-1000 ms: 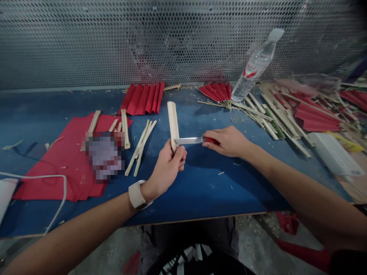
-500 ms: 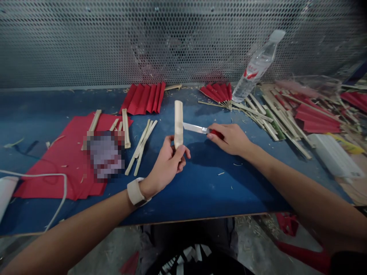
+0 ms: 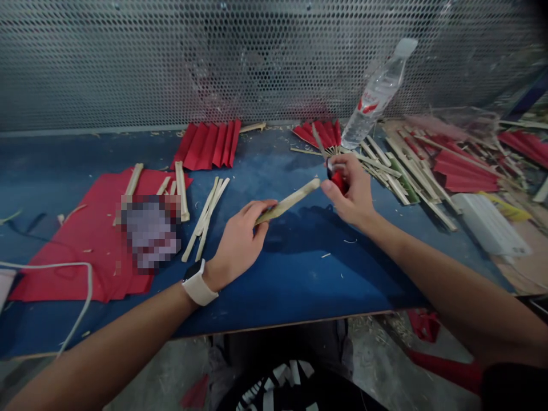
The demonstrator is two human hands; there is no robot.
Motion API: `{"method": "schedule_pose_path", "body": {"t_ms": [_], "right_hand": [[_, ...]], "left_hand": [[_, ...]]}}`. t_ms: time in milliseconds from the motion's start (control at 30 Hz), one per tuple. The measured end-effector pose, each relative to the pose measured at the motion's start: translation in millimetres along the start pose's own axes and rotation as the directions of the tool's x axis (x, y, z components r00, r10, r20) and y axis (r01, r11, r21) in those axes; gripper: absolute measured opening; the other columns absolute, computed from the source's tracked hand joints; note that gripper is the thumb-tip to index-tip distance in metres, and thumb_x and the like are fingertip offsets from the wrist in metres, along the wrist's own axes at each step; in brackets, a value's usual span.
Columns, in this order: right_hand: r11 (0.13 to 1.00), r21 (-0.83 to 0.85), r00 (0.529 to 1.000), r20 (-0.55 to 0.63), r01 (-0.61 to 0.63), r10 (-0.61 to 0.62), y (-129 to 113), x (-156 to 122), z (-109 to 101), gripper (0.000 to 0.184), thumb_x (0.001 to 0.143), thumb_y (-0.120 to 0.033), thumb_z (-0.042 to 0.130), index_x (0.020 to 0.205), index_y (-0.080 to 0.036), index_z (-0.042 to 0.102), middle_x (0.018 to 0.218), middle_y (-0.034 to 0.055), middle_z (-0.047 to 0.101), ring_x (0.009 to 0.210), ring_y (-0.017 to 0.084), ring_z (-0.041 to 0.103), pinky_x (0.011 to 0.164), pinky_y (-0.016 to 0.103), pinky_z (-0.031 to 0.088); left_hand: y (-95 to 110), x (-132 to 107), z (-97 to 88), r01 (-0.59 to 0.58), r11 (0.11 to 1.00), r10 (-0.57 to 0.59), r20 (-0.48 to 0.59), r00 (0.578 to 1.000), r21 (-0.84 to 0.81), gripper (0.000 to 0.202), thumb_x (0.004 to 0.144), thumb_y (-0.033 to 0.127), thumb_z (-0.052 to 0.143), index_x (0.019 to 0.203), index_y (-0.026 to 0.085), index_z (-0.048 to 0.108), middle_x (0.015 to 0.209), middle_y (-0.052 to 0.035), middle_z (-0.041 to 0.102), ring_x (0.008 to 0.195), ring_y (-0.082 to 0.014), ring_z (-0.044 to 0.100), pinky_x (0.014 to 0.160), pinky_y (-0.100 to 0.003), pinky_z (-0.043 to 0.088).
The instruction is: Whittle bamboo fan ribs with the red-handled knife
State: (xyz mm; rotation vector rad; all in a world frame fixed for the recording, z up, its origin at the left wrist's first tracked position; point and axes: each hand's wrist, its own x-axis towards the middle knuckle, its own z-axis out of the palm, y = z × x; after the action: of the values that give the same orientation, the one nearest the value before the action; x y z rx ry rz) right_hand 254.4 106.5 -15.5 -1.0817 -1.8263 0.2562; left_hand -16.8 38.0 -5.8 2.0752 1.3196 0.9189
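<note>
A pale bamboo strip (image 3: 291, 202) is gripped at its lower end by my left hand (image 3: 243, 237), tilted up to the right above the blue table. My right hand (image 3: 353, 188), near the strip's far end, is closed on a knife (image 3: 340, 180) with a red handle. Its blade points up and away, in front of a pleated red paper fan. Several thin bamboo sticks (image 3: 205, 220) lie crossed left of my left hand. Beyond them, thicker bamboo pieces (image 3: 181, 191) rest on red paper sheets (image 3: 81, 251).
Pleated red paper (image 3: 208, 145) and a small red fan (image 3: 317, 134) lie at the back. A water bottle (image 3: 379, 94) leans against the perforated metal panel (image 3: 141, 63). Bamboo strips (image 3: 422, 165) are heaped at right, near a white box (image 3: 490, 225). A white cable (image 3: 89, 285) crosses the left side.
My left hand has turned the bamboo strip from upright to slanting right, showing its narrow edge. My right hand has swung the knife from pointing left to pointing up and away, off the strip.
</note>
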Motion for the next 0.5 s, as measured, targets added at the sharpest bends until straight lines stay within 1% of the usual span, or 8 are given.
{"method": "schedule_pose_path", "body": {"t_ms": [67,100,167,233,300,333,433,500], "right_hand": [[0.998,0.022,0.998,-0.033,-0.054,0.055,2.8,0.6,0.8,0.043,0.095,-0.067,0.061,0.111,-0.027,0.06,0.068,-0.0033,0.052,0.055,0.015,0.042,0.058,0.035,0.038],[0.997,0.016,0.997,-0.036,-0.072,0.073,4.0,1.2,0.9,0.042,0.095,-0.067,0.061,0.108,-0.027,0.061,0.067,-0.0031,0.051,0.055,0.015,0.042,0.059,0.035,0.038],[0.995,-0.007,0.995,-0.029,-0.097,0.097,4.6,2.7,0.5,0.038,0.096,-0.064,0.062,0.099,-0.026,0.061,0.067,-0.0027,0.051,0.056,0.015,0.043,0.061,0.035,0.039],[0.993,-0.044,0.994,-0.017,-0.112,0.111,3.1,4.5,-0.1,0.034,0.096,-0.059,0.062,0.09,-0.025,0.06,0.066,-0.0024,0.05,0.058,0.015,0.043,0.062,0.035,0.039],[0.987,-0.105,0.992,0.01,-0.125,0.127,0.8,6.2,-0.1,0.032,0.095,-0.054,0.062,0.084,-0.025,0.057,0.064,-0.0021,0.049,0.058,0.015,0.043,0.063,0.035,0.037],[0.981,-0.14,0.99,0.029,-0.132,0.138,0.0,7.0,0.3,0.032,0.094,-0.053,0.063,0.083,-0.025,0.056,0.064,-0.0018,0.049,0.058,0.016,0.044,0.062,0.035,0.037],[0.962,-0.22,0.981,0.077,-0.159,0.18,1.2,8.6,2.6,0.029,0.091,-0.052,0.064,0.085,-0.024,0.057,0.065,-0.0002,0.054,0.058,0.017,0.047,0.062,0.035,0.035],[0.953,-0.248,0.976,0.084,-0.173,0.199,4.3,9.1,4.0,0.027,0.09,-0.05,0.064,0.086,-0.024,0.057,0.068,0.001,0.058,0.06,0.018,0.049,0.063,0.036,0.035]], "left_hand": [[-4.2,1.7,-2.0,-0.089,0.988,0.083,0.054,0.995,0.128,0.044,0.096,0.005,0.05,0.134,0.022,0.064,0.127,-0.0086,0.07,0.106,-0.0222,0.069,0.086,-0.037,0.058],[-6.4,2.6,-2.0,-0.109,0.982,0.097,0.088,0.991,0.151,0.049,0.094,0.002,0.048,0.136,0.022,0.063,0.126,-0.0086,0.069,0.111,-0.0236,0.068,0.091,-0.04,0.058],[-10.2,4.2,-0.9,-0.105,0.985,0.085,0.145,0.986,0.139,0.059,0.09,-0.003,0.046,0.143,0.021,0.058,0.123,-0.0083,0.068,0.116,-0.0239,0.066,0.099,-0.042,0.057],[-12.1,5.2,0.3,-0.074,0.992,0.056,0.173,0.983,0.101,0.066,0.087,-0.005,0.045,0.147,0.021,0.053,0.123,-0.008,0.067,0.11,-0.0216,0.066,0.099,-0.042,0.057],[-10.8,5.3,0.1,-0.069,0.995,0.055,0.179,0.982,0.07,0.069,0.082,-0.006,0.048,0.145,0.021,0.054,0.122,-0.0077,0.065,0.101,-0.0196,0.065,0.097,-0.041,0.057],[-8.8,5.0,-0.7,-0.08,0.995,0.068,0.186,0.98,0.058,0.07,0.079,-0.005,0.05,0.144,0.021,0.055,0.123,-0.0077,0.064,0.101,-0.0196,0.064,0.097,-0.041,0.057],[-1.0,2.9,-3.5,-0.125,0.99,0.108,0.23,0.967,0.061,0.066,0.077,0.0,0.059,0.139,0.022,0.058,0.128,-0.0087,0.063,0.111,-0.0241,0.061,0.102,-0.047,0.054],[2.7,1.2,-3.7,-0.153,0.98,0.117,0.251,0.961,0.128,0.051,0.086,0.011,0.063,0.136,0.021,0.061,0.13,-0.0104,0.063,0.118,-0.0285,0.058,0.106,-0.053,0.05]]}}
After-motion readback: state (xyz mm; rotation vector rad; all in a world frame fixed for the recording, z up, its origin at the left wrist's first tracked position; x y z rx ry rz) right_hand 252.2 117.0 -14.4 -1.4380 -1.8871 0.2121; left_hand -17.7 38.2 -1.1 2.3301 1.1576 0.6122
